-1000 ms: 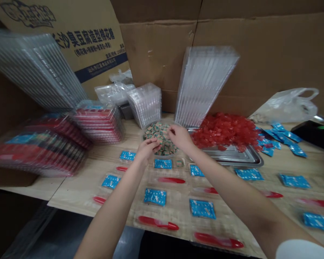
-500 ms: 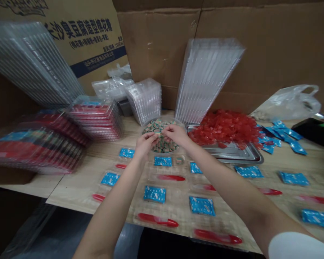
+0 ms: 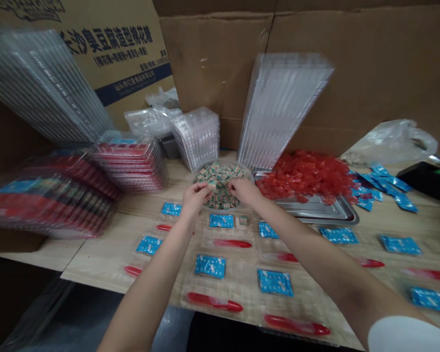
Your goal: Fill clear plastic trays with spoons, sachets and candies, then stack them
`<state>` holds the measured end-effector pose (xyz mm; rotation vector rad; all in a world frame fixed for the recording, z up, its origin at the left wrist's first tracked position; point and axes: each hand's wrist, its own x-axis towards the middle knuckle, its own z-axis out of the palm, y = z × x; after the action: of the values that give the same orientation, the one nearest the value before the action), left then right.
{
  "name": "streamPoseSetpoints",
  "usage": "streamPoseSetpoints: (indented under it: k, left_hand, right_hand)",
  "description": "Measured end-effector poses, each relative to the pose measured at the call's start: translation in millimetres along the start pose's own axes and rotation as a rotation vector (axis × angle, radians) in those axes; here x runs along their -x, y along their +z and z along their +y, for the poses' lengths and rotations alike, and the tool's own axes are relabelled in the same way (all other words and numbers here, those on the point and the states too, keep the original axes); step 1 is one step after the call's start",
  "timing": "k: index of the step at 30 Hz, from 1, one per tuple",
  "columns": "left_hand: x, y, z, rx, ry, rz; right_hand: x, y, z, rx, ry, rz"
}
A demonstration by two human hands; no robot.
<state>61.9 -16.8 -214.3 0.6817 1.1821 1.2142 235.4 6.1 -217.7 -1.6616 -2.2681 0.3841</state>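
Note:
A round clear tub [image 3: 200, 168] full of small green-edged, tan square pieces [image 3: 220, 172] stands at the middle of the table. Over its left side, my left hand [image 3: 197, 196] pinches one small square piece [image 3: 212, 186] between thumb and fingers. My right hand [image 3: 244, 189] reaches into the right side of the tub, its fingertips closed among the pieces; what they grip is hidden. Nearer me lie clear trays with blue sachets [image 3: 221, 221] and red pen-shaped items [image 3: 232, 243]. One tray also holds a single square piece [image 3: 243, 221].
Red translucent pieces [image 3: 308, 173] heap on a metal tray [image 3: 337, 210] at right, beside loose blue sachets [image 3: 388, 183]. Tall stacks of clear plastic trays [image 3: 282, 107] lean against cardboard [image 3: 370, 63] behind. Filled packs [image 3: 128, 161] are stacked at left.
My right hand has moved away from my left hand, down and to the right into the tub. My left hand stays almost in place, still pinching a square piece.

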Motion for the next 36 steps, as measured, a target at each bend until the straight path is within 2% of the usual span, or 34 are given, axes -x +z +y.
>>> streamPoseSetpoints:
  k: [4,6,8,10,15,18,20,22,24,26,28,30,33,36]
  left_hand:
    - [10.3,7.6,-0.5,0.026,-0.061,-0.046]
    - [17.2,12.7,-0.3,0.045,-0.103,-0.087]
    - [24.7,17.1,0.5,0.063,-0.143,-0.129]
    - [32.2,19.8,1.6,0.071,-0.175,-0.165]
    - [48.8,19.8,4.6,0.046,-0.219,-0.258]
    - [62.4,15.8,6.3,0.007,-0.175,-0.277]
    - [77.2,8.6,6.6,-0.038,-0.137,-0.264]
    - [96.8,-3.3,5.1,-0.096,-0.102,-0.237]
    - [118.1,-19.8,1.3,-0.161,-0.071,-0.195]
    - [136.3,-41.0,-2.9,-0.227,-0.042,-0.147]
    - [147.4,-68.4,-4.7,-0.315,-0.003,-0.104]
    - [149.6,-101.7,-2.3,-0.448,0.077,-0.033]
    - [140.7,-153.5,4.8,-0.662,0.241,0.135]
    - [132.1,-188.3,5.8,-0.84,0.339,0.2]
  right_hand:
    - [19.4,-13.3,-12.2,-0.051,0.002,0.182]
    - [33.9,-17.4,-20.5,-0.058,-0.134,0.32]
    - [49.3,-19.2,-25.8,0.007,-0.342,0.41]
    - [63.8,-20.5,-26.9,0.129,-0.48,0.411]
    - [90.7,-30.1,-24.4,0.271,-0.551,0.367]
    - [99.6,-35.9,-30.3,0.139,-0.545,0.318]
    - [103.9,-36.0,-39.2,-0.096,-0.421,0.325]
    - [107.9,-32.4,-51.9,-0.423,-0.207,0.246]
    - [111.7,-25.1,-67.7,-0.738,-0.016,-0.012]
    - [114.3,-15.2,-85.9,-0.962,0.1,-0.285]
    - [113.9,-3.7,-105.7,-1.064,0.197,-0.436]
    - [108.8,9.0,-125.0,-1.025,0.286,-0.45]
    - [93.9,30.4,-149.5,-0.842,0.342,-0.348]
    - [79.5,52.6,-167.8,-0.687,0.339,-0.263]
